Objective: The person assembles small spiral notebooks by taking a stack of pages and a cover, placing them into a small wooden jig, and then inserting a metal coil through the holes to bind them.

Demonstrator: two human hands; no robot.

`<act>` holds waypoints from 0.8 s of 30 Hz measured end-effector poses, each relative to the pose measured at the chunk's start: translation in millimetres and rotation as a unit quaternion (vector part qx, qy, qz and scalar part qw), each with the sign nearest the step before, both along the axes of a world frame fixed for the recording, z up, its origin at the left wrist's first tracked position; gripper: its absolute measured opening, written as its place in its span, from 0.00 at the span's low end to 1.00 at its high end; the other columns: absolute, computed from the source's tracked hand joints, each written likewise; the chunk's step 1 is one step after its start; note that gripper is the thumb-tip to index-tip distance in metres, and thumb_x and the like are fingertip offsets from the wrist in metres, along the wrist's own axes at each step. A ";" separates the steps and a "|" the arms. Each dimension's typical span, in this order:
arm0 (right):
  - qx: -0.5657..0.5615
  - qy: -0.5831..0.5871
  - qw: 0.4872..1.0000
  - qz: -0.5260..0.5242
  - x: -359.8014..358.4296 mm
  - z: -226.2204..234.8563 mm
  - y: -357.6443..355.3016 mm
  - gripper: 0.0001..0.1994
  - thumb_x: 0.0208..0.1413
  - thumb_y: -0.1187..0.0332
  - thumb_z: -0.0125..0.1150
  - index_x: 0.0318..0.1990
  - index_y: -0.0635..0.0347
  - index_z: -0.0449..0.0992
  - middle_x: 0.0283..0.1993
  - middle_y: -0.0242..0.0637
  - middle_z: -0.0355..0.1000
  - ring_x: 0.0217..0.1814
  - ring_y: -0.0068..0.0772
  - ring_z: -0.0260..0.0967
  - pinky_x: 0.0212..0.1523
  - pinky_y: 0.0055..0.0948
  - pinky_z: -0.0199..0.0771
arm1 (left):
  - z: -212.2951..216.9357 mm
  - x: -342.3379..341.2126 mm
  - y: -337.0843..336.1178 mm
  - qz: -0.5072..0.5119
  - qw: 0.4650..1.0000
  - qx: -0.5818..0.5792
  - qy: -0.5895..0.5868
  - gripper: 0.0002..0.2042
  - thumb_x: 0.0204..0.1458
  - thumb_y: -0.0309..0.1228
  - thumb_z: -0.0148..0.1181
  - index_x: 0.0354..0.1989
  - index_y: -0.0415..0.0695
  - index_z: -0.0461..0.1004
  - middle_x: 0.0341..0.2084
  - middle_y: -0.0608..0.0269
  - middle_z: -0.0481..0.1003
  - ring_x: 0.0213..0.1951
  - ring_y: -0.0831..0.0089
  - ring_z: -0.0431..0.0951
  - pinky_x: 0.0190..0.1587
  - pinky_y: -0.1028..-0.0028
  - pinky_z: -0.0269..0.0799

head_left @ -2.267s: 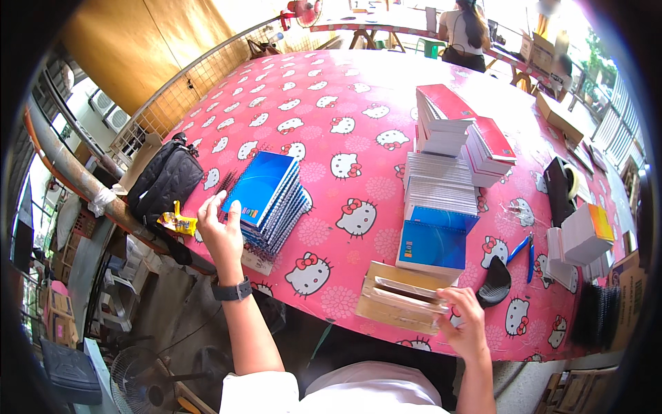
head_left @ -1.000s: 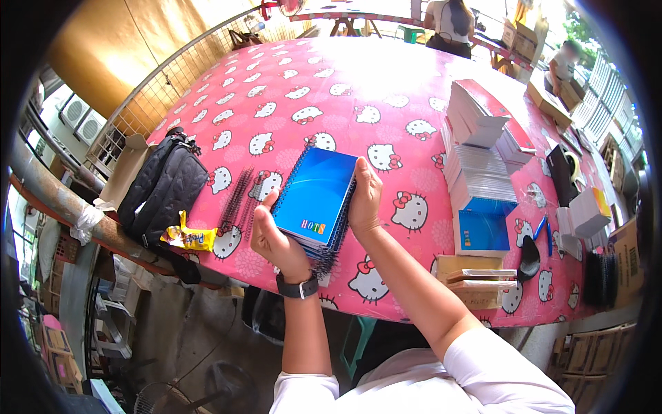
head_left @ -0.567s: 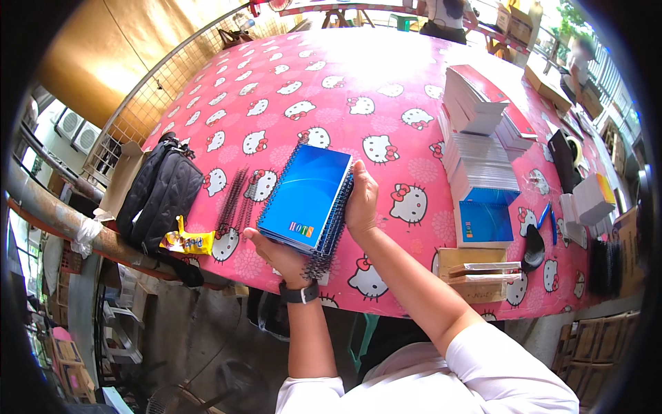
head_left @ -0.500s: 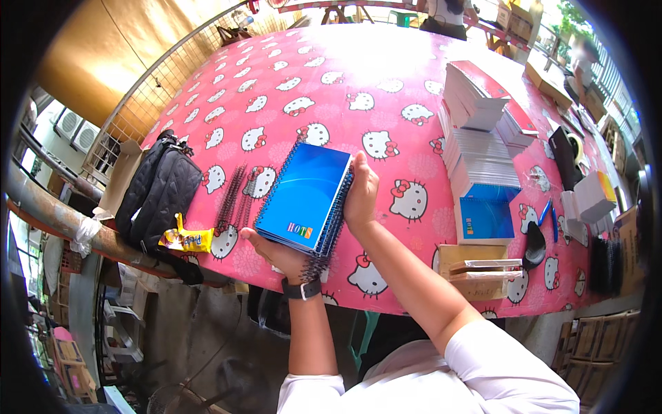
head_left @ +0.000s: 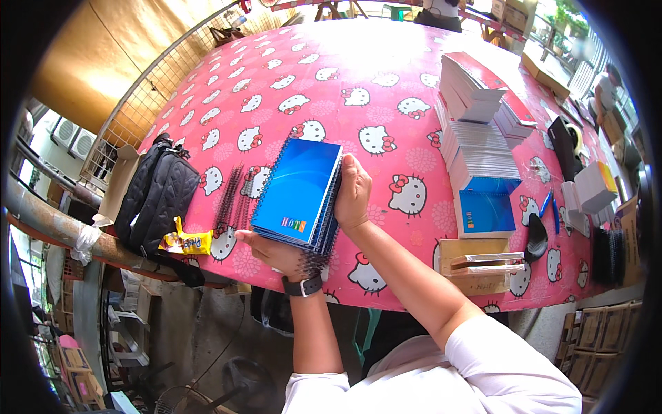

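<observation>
A stack of blue spiral notebooks (head_left: pixel 298 190) stands just in front of me, the top one with a glossy blue cover and black coil binding along its left side. My left hand (head_left: pixel 276 255) cups the near end of the stack, thumb stretched out to the left. Against the right side presses my right hand (head_left: pixel 354 192), its fingers partly hidden behind the books. Black coil ends (head_left: pixel 314 262) stick out beside my left wrist, which wears a dark watch. Several loose dark binding coils (head_left: pixel 231 196) lie to the left of the stack.
Blue-covered notebooks and white page blocks (head_left: pixel 483 155) form a long row on the right. Nearer lie a brown box (head_left: pixel 476 265), blue-handled pliers (head_left: pixel 552 207) and a dark mouse-shaped object (head_left: pixel 536 238). A black backpack (head_left: pixel 158 196) and yellow snack packet (head_left: pixel 186 241) sit left.
Both hands and the notebook stack have shifted slightly to the left in view. More of the lower notebooks' edges shows at the near right corner. My grip looks the same.
</observation>
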State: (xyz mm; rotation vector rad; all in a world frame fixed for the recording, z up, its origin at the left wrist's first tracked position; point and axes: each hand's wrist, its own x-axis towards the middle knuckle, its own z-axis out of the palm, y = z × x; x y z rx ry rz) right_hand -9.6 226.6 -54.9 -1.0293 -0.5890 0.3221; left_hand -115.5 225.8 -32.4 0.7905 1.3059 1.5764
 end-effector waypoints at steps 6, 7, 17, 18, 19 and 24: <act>-0.008 0.004 1.000 0.012 9.4 -12.4 3.0 0.24 0.67 0.51 0.40 0.30 0.65 0.70 0.22 0.28 0.62 0.27 0.20 0.55 0.31 0.27 0.60 | -12.6 -7.6 4.7 -0.010 0.995 0.042 0.091 0.34 0.63 0.59 0.22 0.28 0.40 0.66 0.21 0.58 0.70 0.27 0.67 0.70 0.38 0.60 0.68; -0.025 0.015 0.999 0.022 12.4 -14.9 3.2 0.25 0.67 0.50 0.40 0.30 0.65 0.70 0.22 0.28 0.62 0.27 0.21 0.55 0.31 0.27 0.60 | -12.1 -6.7 5.0 -0.029 0.998 0.049 -0.039 0.34 0.63 0.60 0.22 0.29 0.41 0.66 0.23 0.59 0.70 0.29 0.68 0.71 0.39 0.61 0.69; -0.111 0.010 0.993 0.049 12.7 -24.3 8.9 0.32 0.66 0.45 0.37 0.34 0.72 0.74 0.26 0.42 0.70 0.32 0.28 0.61 0.39 0.32 0.65 | -55.3 -15.2 29.3 -0.188 0.911 0.046 -0.364 0.40 0.54 0.69 0.30 0.54 0.42 0.61 0.52 0.51 0.64 0.52 0.55 0.67 0.55 0.50 0.65; -0.106 0.009 0.993 0.046 6.1 -20.8 11.9 0.32 0.66 0.45 0.37 0.35 0.72 0.74 0.27 0.43 0.71 0.33 0.29 0.62 0.40 0.33 0.65 | -60.3 -19.8 30.1 -0.200 0.896 0.044 -0.395 0.42 0.53 0.70 0.31 0.58 0.41 0.59 0.56 0.48 0.63 0.54 0.52 0.66 0.56 0.49 0.64; -0.103 0.008 0.994 0.042 4.2 -19.6 13.4 0.32 0.66 0.45 0.37 0.39 0.73 0.74 0.31 0.46 0.73 0.35 0.33 0.65 0.42 0.34 0.66 | -57.3 -18.6 27.2 -0.216 0.878 0.036 -0.426 0.44 0.52 0.71 0.32 0.62 0.41 0.58 0.60 0.46 0.61 0.57 0.48 0.65 0.58 0.47 0.63; -0.078 0.007 0.997 0.029 6.2 -40.5 21.2 0.31 0.66 0.45 0.37 0.38 0.70 0.73 0.31 0.46 0.73 0.36 0.36 0.68 0.43 0.34 0.67 | -59.4 -37.6 44.5 -0.351 0.813 0.155 -0.439 0.40 0.59 0.65 0.23 0.48 0.37 0.68 0.46 0.54 0.71 0.46 0.62 0.71 0.54 0.57 0.68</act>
